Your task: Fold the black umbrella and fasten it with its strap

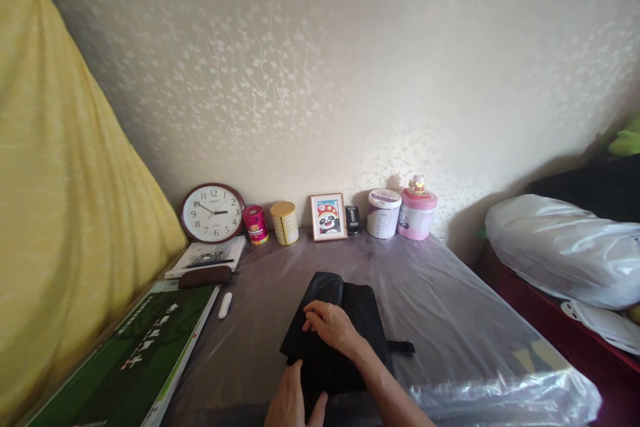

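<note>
A folded black fabric thing [360, 307] lies on the plastic-covered table in front of me, with a short strap [401, 346] sticking out to its right. Its exact kind does not show. Across its top rests my right hand [333, 328], fingers loosely bent and touching the cloth near the left flap. My left hand [290, 400] is at the near left corner of the fabric, thumb and forefinger apart. Part of that hand is cut off by the bottom edge.
Along the wall stand a clock [213, 213], a pink tin [255, 225], a yellow canister [285, 223], a panda picture frame [329, 217] and two tubs [384, 213]. A green book [130, 353], brown case [205, 277] and white stick-like object [225, 305] lie left.
</note>
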### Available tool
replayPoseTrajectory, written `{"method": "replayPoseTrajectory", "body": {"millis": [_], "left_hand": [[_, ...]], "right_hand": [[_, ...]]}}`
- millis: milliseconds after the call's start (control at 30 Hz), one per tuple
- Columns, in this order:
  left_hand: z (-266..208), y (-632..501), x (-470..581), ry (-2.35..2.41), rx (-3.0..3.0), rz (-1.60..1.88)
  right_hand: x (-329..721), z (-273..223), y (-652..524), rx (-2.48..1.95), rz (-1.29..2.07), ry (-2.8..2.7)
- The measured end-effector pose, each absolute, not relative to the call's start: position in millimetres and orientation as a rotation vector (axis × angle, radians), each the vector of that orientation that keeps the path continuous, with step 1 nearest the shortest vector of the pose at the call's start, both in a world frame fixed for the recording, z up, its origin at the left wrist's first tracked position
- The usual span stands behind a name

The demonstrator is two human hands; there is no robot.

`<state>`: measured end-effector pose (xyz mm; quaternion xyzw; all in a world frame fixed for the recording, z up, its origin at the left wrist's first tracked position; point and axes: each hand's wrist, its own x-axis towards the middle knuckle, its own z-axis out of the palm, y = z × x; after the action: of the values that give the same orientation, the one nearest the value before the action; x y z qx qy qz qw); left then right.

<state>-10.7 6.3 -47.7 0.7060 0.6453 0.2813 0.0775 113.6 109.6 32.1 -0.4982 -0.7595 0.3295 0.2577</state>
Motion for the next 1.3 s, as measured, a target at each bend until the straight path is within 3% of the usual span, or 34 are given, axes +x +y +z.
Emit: {"method": "replayPoseTrajectory", "body": {"millis": [200, 400, 867, 1300], "left_hand": [[-16, 21, -11, 1.751, 2.452, 1.078], [-43, 29, 4, 1.821, 2.679, 1.048], [-55, 24, 16, 1.867, 2.377, 0.893], [-53, 21, 21, 1.797, 2.243, 0.758]], "right_hand": [[109, 33, 107, -1.362, 0.763, -2.237], [109, 30, 107, -1.359, 0.668, -2.351], [132, 15, 112, -1.0, 0.404, -2.365], [123, 4, 169, -1.247, 0.294, -2.389]]}}
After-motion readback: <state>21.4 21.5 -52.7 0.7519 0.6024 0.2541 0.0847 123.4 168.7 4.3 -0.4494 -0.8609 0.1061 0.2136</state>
